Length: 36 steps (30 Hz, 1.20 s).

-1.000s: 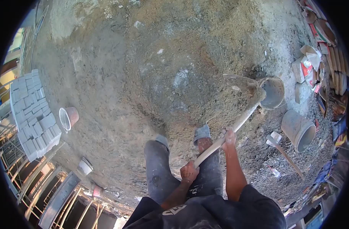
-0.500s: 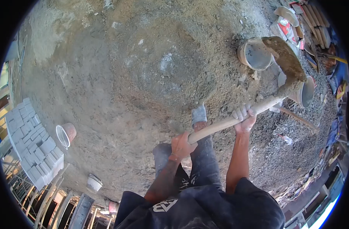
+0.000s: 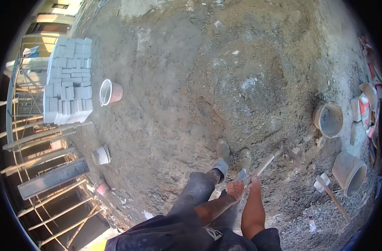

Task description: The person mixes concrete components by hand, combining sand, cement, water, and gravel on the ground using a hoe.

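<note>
Gripping a pale handle (image 3: 268,163) in front of the legs (image 3: 195,193), clamping the fingers of the left hand (image 3: 235,190) and right hand (image 3: 254,183) around it close together, apparently for control, and slanting it over rough ground (image 3: 157,113).

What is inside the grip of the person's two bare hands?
A pale, straight wooden handle runs through the left hand and right hand; the stretch inside their grip is covered.
</note>
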Each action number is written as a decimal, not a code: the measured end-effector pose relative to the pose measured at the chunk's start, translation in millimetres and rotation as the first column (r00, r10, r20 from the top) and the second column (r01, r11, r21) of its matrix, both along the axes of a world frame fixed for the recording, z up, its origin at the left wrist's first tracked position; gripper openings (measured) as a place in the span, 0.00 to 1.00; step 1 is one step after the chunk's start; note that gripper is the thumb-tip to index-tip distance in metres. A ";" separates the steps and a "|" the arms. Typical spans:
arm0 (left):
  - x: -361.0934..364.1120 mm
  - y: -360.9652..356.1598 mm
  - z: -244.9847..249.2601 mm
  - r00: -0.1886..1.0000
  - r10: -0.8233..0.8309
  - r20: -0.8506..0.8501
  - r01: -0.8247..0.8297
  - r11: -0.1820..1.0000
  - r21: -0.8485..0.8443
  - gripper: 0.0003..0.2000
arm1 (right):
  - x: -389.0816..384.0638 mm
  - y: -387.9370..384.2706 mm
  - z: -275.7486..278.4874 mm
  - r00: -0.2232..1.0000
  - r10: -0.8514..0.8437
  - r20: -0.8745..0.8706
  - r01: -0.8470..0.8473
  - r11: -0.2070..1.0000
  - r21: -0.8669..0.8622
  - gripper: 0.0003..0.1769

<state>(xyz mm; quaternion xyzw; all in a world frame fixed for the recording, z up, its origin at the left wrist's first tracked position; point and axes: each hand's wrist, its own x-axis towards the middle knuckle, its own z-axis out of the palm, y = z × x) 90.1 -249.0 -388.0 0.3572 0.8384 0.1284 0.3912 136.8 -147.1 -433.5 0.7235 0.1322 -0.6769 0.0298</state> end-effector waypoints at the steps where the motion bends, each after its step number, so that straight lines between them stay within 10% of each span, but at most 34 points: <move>1: 15.1 -25.9 -18.0 0.986 0.108 0.126 -0.111 0.994 0.020 0.06 | -0.4 -1.7 8.2 0.999 0.000 0.040 -0.001 1.000 0.024 0.12; 4: -26.0 22.0 31.4 0.999 -0.052 0.009 0.052 0.999 0.006 0.06 | -2.0 12.3 18.1 0.983 -0.061 -0.172 0.093 0.979 0.183 0.12; 9: 21.2 92.8 27.3 0.851 0.211 0.481 -0.444 0.779 0.443 0.10 | 43.8 89.7 51.1 0.967 0.108 -0.232 -0.067 0.982 0.178 0.13; 10: -5.6 113.5 110.5 0.780 0.167 0.604 -0.524 0.701 0.483 0.11 | 44.9 98.8 75.2 0.957 0.053 -0.284 0.001 0.983 0.185 0.13; 11: -48.4 132.4 180.5 0.873 -0.009 0.488 0.016 1.000 -0.009 0.16 | 44.3 104.2 92.2 0.927 -0.027 -0.374 0.104 0.977 0.187 0.12; 12: -36.5 122.9 157.3 0.861 -0.018 0.508 -0.123 0.963 0.242 0.20 | 42.9 109.2 107.5 0.886 -0.119 -0.449 0.229 0.952 0.201 0.10; 14: -52.4 100.6 145.2 0.344 0.333 0.878 -0.488 0.862 -0.136 0.16 | 62.3 127.0 113.9 0.681 -0.512 -0.524 0.551 0.829 -0.093 0.13; 17: -98.1 10.6 114.8 0.386 0.624 0.679 -0.754 0.638 -0.157 0.09 | 62.0 140.6 170.1 0.578 -0.591 -0.563 0.638 0.757 -0.139 0.12; 20: -121.6 -209.1 3.0 0.753 0.657 0.034 -0.654 0.754 -0.057 0.10 | 69.8 151.8 197.2 0.707 -0.565 -0.425 0.640 0.767 0.046 0.13; 21: -134.3 -193.4 89.7 0.635 0.773 0.002 -0.714 0.587 -0.382 0.10 | 75.9 153.7 197.8 0.704 -0.563 -0.432 0.636 0.771 0.031 0.13; 22: -136.0 -279.9 62.0 0.975 0.061 -0.213 -0.172 0.815 -0.553 0.14 | 88.1 153.8 199.8 0.776 -0.515 -0.363 0.578 0.812 0.084 0.14; 23: -141.1 -286.4 110.6 0.960 -0.278 -0.003 0.194 0.678 -0.709 0.19 | 99.1 155.2 202.6 0.837 -0.462 -0.293 0.515 0.846 0.137 0.15; 25: -125.1 -314.0 152.6 0.839 0.411 -0.357 -0.536 0.506 -0.676 0.20 | 113.1 158.8 203.1 0.897 -0.355 -0.262 0.421 0.867 0.268 0.16; 29: -82.8 -387.4 111.8 0.297 0.879 -0.373 -0.922 0.162 -0.352 0.22 | 143.7 181.7 182.0 0.954 0.151 0.259 -0.261 0.844 0.468 0.15; 30: -73.7 -360.6 118.8 0.660 0.679 -0.323 -0.744 0.531 -0.406 0.18 | 170.3 201.4 125.3 0.965 0.081 0.250 -0.176 0.906 0.385 0.14; 31: -69.5 -330.6 117.2 0.900 0.343 -0.269 -0.432 0.785 -0.444 0.15 | 226.0 227.4 33.9 0.526 0.658 0.539 -0.846 0.340 0.411 0.16; 32: -64.2 -306.1 105.1 0.886 0.390 -0.249 -0.461 0.792 -0.400 0.14 | 179.2 236.1 99.9 -0.072 0.691 0.720 -0.987 -0.151 0.047 0.18; 33: -57.6 -280.5 94.9 0.889 0.411 -0.203 -0.459 0.811 -0.364 0.14 | 176.5 249.4 92.8 -0.292 0.668 0.685 -0.954 -0.253 -0.160 0.22; 34: -62.4 -234.5 125.5 0.789 0.600 -0.132 -0.609 0.736 -0.296 0.13 | 159.2 256.6 101.1 -0.301 0.649 0.698 -0.950 -0.268 -0.160 0.22; 36: -78.7 -171.6 188.6 0.743 0.669 0.003 -0.650 0.723 -0.236 0.13 | 107.8 224.8 172.5 0.356 0.508 0.785 -0.901 0.410 0.143 0.18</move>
